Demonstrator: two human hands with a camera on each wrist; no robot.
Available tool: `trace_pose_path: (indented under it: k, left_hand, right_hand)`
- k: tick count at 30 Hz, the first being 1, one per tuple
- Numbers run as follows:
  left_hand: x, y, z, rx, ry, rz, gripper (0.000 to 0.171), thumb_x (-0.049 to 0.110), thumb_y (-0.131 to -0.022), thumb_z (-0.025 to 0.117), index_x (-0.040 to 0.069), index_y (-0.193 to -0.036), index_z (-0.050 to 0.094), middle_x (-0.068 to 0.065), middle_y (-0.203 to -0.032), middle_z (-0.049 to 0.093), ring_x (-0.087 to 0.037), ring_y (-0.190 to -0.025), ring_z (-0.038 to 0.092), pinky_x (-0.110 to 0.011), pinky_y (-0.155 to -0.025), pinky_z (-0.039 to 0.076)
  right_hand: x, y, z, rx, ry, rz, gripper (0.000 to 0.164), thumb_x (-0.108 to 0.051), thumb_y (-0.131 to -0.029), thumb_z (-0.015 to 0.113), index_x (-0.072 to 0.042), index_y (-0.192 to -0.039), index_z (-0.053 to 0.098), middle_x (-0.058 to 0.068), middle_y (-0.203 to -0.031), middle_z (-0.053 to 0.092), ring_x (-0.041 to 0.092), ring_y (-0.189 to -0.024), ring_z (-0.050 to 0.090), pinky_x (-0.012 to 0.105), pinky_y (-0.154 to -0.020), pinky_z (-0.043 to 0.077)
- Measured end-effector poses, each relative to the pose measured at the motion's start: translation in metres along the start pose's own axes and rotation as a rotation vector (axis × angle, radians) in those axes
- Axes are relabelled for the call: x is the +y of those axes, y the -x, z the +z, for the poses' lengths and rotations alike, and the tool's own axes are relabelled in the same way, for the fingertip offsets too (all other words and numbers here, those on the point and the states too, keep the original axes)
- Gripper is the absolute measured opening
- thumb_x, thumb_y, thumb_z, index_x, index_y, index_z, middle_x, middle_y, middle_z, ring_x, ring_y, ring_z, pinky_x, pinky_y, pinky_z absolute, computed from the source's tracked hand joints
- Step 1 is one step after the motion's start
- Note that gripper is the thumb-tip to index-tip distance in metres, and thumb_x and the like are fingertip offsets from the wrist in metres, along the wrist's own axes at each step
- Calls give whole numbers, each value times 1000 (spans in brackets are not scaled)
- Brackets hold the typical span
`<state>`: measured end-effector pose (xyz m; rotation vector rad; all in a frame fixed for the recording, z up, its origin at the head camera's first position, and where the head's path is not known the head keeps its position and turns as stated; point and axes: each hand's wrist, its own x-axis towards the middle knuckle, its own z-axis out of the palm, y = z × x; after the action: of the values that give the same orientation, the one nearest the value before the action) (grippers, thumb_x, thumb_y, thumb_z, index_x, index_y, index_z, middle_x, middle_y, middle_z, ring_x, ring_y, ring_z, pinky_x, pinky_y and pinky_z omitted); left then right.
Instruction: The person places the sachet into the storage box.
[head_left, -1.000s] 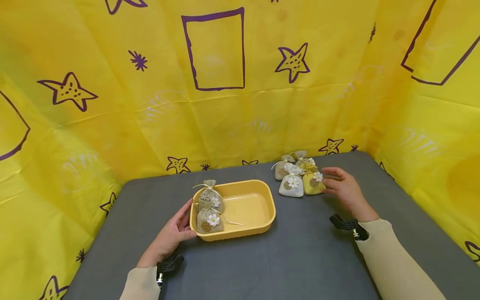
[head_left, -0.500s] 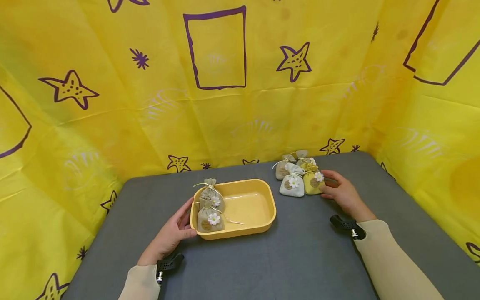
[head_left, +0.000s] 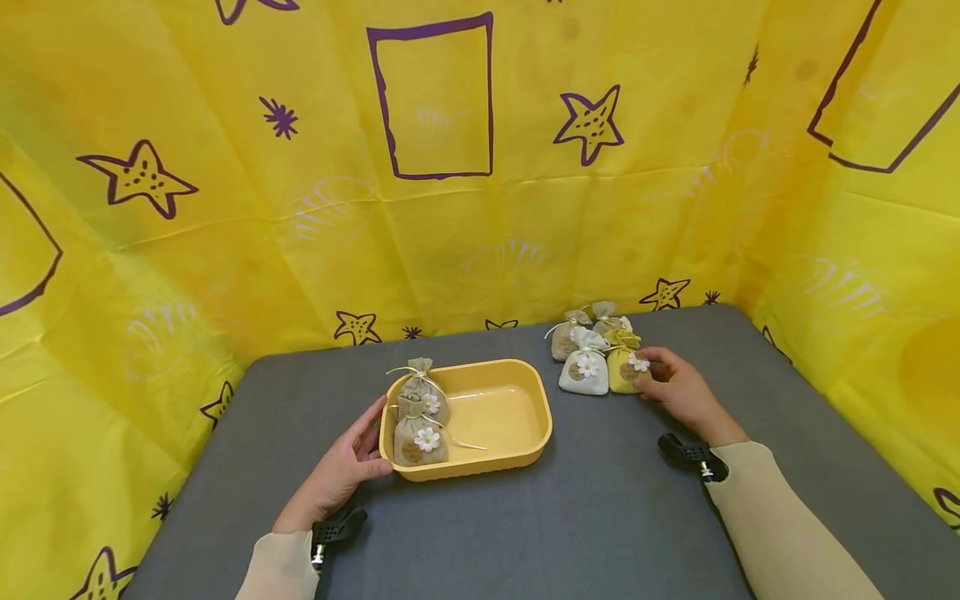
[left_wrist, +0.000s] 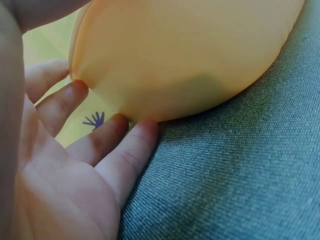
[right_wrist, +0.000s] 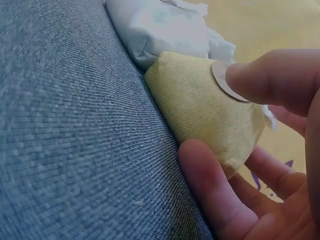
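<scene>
My right hand [head_left: 682, 396] pinches a small yellow drawstring sachet [head_left: 620, 381] by its right side. In the right wrist view, the thumb [right_wrist: 250, 82] presses on the sachet's round paper label, with other fingers at its edge and behind it. A white sachet [head_left: 581, 382] stands close beside it on the left. My left hand [head_left: 337, 479] lies against the left end of a yellow rectangular tray [head_left: 517, 417]. Seen from the left wrist, its fingertips [left_wrist: 145, 131] touch the tray's outer wall. Inside the tray's left end are two beige sachets with white flowers, one front [head_left: 408, 435], one behind [head_left: 416, 386].
Behind the white and yellow sachets are two more beige ones, one left [head_left: 561, 342] and one partly hidden [head_left: 602, 312]. Everything rests on a grey cloth-covered table [head_left: 480, 533]. Yellow printed fabric [head_left: 435, 250] hangs along its back and sides.
My right hand has moved slightly left onto the yellow sachet and taken hold of it, tilting it a little. My left hand and the tray stay in place.
</scene>
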<state>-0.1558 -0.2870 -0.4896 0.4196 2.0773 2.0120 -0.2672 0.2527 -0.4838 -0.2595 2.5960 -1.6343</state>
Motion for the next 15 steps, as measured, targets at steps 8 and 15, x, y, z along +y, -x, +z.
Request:
trace_pose_path:
  k: [8, 15]
  left_hand:
    - [-1, 0, -1, 1, -4, -4, 93, 6, -92, 71, 16, -162, 11, -9, -166, 5, -31, -147, 17, -29, -101, 41]
    - [-1, 0, -1, 2, -11, 0, 93, 5, -92, 72, 17, -162, 11, -10, -165, 6, -32, -147, 17, -30, -101, 42]
  right_hand:
    - [2, -1, 3, 7, 42, -31, 66, -19, -93, 74, -8, -150, 42, 27, -141, 45, 37, -107, 57, 34, -68, 57]
    - [1, 0, 3, 9, 96, 4, 62, -24, -91, 75, -7, -144, 48, 24, -134, 49, 31, -91, 60, 32, -68, 56]
